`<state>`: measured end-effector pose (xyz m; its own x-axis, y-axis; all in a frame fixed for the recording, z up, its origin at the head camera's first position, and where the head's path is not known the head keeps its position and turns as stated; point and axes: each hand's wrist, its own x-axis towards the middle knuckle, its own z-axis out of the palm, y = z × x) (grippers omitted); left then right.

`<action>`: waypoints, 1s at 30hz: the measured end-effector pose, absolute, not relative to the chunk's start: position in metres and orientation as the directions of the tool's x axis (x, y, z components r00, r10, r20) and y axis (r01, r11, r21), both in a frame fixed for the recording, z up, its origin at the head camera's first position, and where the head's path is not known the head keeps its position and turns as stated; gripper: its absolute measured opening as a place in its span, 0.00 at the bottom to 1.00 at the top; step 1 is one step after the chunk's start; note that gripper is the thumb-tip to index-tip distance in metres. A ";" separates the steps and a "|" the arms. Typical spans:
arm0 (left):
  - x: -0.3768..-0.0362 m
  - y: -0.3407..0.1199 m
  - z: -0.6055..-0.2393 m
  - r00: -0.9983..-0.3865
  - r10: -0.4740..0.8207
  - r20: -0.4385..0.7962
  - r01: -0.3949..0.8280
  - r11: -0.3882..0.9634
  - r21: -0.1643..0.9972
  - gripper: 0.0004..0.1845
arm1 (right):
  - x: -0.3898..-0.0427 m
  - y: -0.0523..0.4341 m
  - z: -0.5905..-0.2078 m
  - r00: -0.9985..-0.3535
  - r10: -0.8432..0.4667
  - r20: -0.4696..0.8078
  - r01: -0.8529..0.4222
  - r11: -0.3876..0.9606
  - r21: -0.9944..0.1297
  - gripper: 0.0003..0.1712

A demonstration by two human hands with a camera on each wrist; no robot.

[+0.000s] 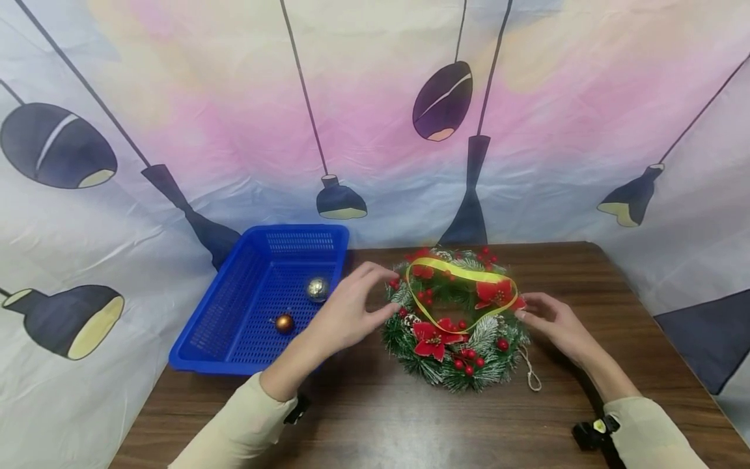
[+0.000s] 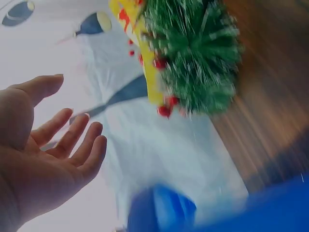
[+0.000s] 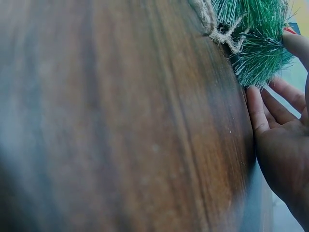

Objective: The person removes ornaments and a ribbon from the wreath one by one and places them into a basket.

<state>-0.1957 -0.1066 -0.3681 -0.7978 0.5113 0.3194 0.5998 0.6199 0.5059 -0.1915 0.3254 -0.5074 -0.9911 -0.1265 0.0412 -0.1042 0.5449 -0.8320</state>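
Note:
A green Christmas wreath [image 1: 456, 319] with red flowers and berries lies on the brown table [image 1: 375, 417]. A yellow ribbon loop [image 1: 463, 272] lies across its top. My left hand [image 1: 351, 309] hovers open just left of the wreath, fingers spread, holding nothing; the left wrist view shows its empty palm [image 2: 43, 164] below the wreath [image 2: 193, 53]. My right hand [image 1: 547, 319] sits at the wreath's right edge, fingertips touching the green needles [image 3: 260, 58]. A twine loop [image 1: 532, 376] trails from the wreath's lower right.
A blue plastic basket [image 1: 234, 339] stands at the table's left, partly over the edge, with a silver ball [image 1: 317, 288] and a copper ball [image 1: 284, 323] inside. A printed cloth backdrop [image 1: 375, 130] hangs behind and around the table.

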 end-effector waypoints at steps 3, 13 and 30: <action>-0.194 -0.091 -0.372 -0.767 0.553 0.326 0.636 0.583 0.506 0.22 | -0.191 0.325 -0.508 -0.991 -0.127 0.040 -0.104 0.547 -0.830 0.31; -0.190 -0.050 -0.382 -0.739 0.602 0.303 0.650 0.516 0.558 0.17 | -0.190 0.325 -0.508 -0.992 -0.124 0.030 -0.093 0.544 -0.834 0.32; -0.188 -0.012 -0.422 -0.698 0.696 0.168 0.667 0.548 0.505 0.10 | -0.191 0.325 -0.508 -0.992 -0.120 0.042 -0.101 0.546 -0.831 0.32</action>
<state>-0.1884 -0.0120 -0.4220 -0.6981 0.6961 0.1676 0.6673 0.5477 0.5047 -0.1911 0.3253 -0.5084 -0.9919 -0.1202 0.0421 -0.1015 0.5464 -0.8313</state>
